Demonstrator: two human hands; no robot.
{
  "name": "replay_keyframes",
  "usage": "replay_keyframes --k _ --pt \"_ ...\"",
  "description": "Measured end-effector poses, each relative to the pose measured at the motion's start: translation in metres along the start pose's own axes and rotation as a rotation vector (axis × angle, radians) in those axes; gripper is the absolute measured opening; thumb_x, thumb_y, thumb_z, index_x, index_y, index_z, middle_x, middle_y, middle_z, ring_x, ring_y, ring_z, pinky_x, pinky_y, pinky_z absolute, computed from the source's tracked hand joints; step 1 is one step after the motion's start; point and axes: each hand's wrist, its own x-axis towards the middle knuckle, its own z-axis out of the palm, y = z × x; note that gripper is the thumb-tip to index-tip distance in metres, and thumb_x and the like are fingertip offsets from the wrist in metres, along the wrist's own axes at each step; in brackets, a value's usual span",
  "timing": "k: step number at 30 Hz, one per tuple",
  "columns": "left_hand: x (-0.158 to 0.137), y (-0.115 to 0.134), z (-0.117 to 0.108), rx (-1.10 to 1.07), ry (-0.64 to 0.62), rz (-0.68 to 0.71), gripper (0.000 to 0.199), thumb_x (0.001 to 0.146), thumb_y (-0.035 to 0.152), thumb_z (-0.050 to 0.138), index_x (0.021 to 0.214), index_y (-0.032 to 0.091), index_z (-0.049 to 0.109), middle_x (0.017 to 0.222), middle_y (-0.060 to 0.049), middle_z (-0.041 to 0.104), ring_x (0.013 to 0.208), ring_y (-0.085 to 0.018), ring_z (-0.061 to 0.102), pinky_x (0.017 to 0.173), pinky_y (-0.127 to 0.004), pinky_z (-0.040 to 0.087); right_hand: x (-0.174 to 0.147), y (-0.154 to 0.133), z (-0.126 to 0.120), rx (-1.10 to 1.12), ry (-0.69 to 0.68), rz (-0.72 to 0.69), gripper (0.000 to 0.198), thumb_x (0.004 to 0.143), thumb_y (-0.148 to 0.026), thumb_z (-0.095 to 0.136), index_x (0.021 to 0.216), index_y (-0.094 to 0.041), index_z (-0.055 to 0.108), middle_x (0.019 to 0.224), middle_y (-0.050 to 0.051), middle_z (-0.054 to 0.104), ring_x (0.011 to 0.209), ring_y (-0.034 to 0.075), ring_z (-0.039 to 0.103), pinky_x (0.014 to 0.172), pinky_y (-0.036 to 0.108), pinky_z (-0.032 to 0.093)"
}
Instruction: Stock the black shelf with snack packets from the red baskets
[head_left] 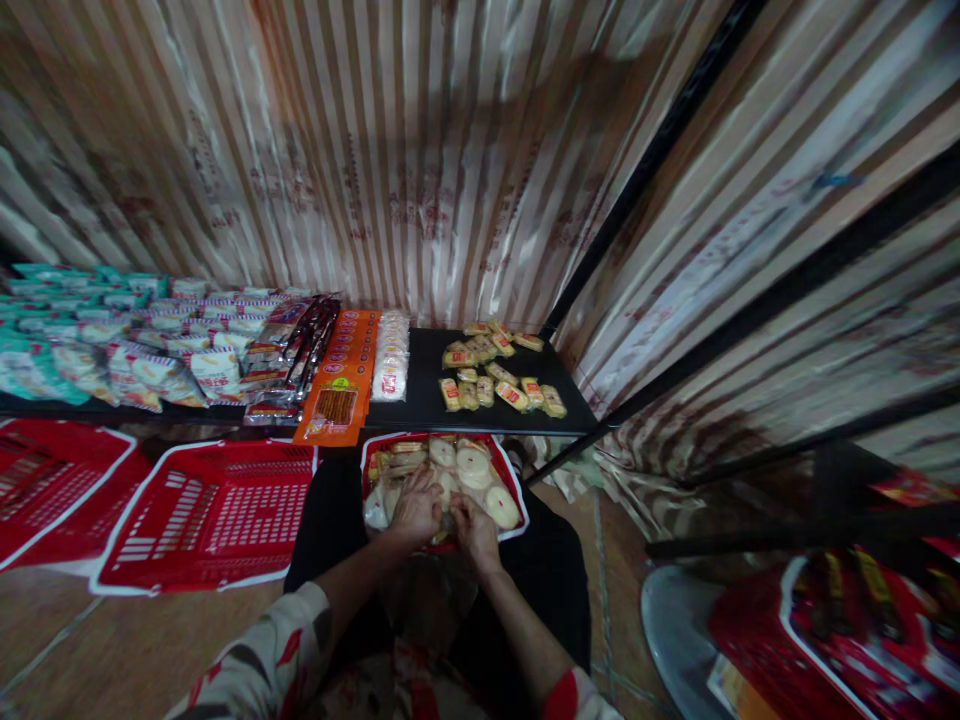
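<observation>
A red basket with a white rim (518, 528) rests on my lap, filled with round, pale, flat pieces (474, 466) and small wrapped packets (401, 462). Over the left part of its contents lies my left hand (418, 510), fingers stretched forward and touching the packets. Close beside it, at the basket's near edge, my right hand (474, 530) has its fingers curled together. Whatever is between them is too dark and small to make out. The hands hide part of the basket's contents.
A black shelf (427, 415) ahead bears yellow packets (511, 395), a white stack (391, 360), orange packs (337, 385) and many snack bags (161, 370). Red baskets (225, 500) stand at left; a filled one (757, 620) is at right. Dark poles (652, 190) cross the right side.
</observation>
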Motion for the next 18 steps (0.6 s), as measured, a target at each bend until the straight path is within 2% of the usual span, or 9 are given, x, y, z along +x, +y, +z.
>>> replay_keyframes --k 2,6,10,14,16,18 --pt "-0.002 0.000 0.000 0.018 0.000 0.029 0.033 0.074 0.015 0.046 0.102 0.013 0.065 0.137 -0.012 0.047 0.134 -0.026 0.030 0.113 -0.043 0.020 -0.004 -0.002 -0.001 0.023 0.006 -0.005 0.024 0.080 -0.033 0.043 0.084 -0.020 0.064 0.093 0.007 0.071 0.085 0.021 0.065 0.083 0.035 0.049" --pt "-0.006 -0.004 0.001 0.021 0.002 0.080 0.036 0.070 0.012 0.047 0.103 0.014 0.063 0.137 -0.011 0.048 0.134 -0.025 0.030 0.113 -0.044 0.019 -0.007 -0.003 0.002 0.037 0.035 -0.026 0.021 0.078 -0.034 0.047 0.075 -0.020 0.063 0.107 0.010 0.067 0.105 0.023 0.059 0.095 0.036 0.043" --pt "-0.009 -0.003 -0.002 0.017 0.011 0.105 0.036 0.071 0.013 0.046 0.103 0.014 0.063 0.132 -0.011 0.052 0.135 -0.026 0.029 0.112 -0.047 0.018 -0.004 -0.006 0.007 0.136 0.028 0.102 0.022 0.075 -0.039 0.049 0.071 -0.020 0.060 0.107 0.011 0.066 0.104 0.025 0.059 0.096 0.038 0.041" --pt "-0.016 0.004 -0.009 0.001 0.053 0.170 0.039 0.069 0.010 0.047 0.105 0.014 0.061 0.131 -0.012 0.054 0.137 -0.027 0.024 0.113 -0.053 0.011 -0.004 -0.013 0.006 0.442 0.061 0.295 0.027 0.066 -0.049 0.059 0.070 -0.022 0.057 0.090 0.006 0.068 0.092 0.023 0.061 0.087 0.038 0.046" --pt "-0.019 0.008 -0.009 -0.023 0.079 0.213 0.043 0.068 0.009 0.046 0.108 0.014 0.060 0.132 -0.011 0.053 0.138 -0.028 0.023 0.113 -0.056 0.008 -0.007 -0.020 0.002 0.682 0.112 0.446 0.034 0.062 -0.052 0.063 0.079 -0.023 0.058 0.089 0.004 0.067 0.090 0.022 0.062 0.077 0.035 0.050" --pt "-0.021 0.010 -0.004 -0.072 0.069 0.241 0.049 0.066 0.008 0.046 0.114 0.012 0.057 0.134 -0.013 0.051 0.137 -0.030 0.025 0.113 -0.057 0.009 -0.009 -0.030 -0.003 0.887 0.160 0.563 0.040 0.059 -0.053 0.067 0.087 -0.025 0.059 0.090 0.002 0.067 0.090 0.020 0.062 0.070 0.031 0.051"
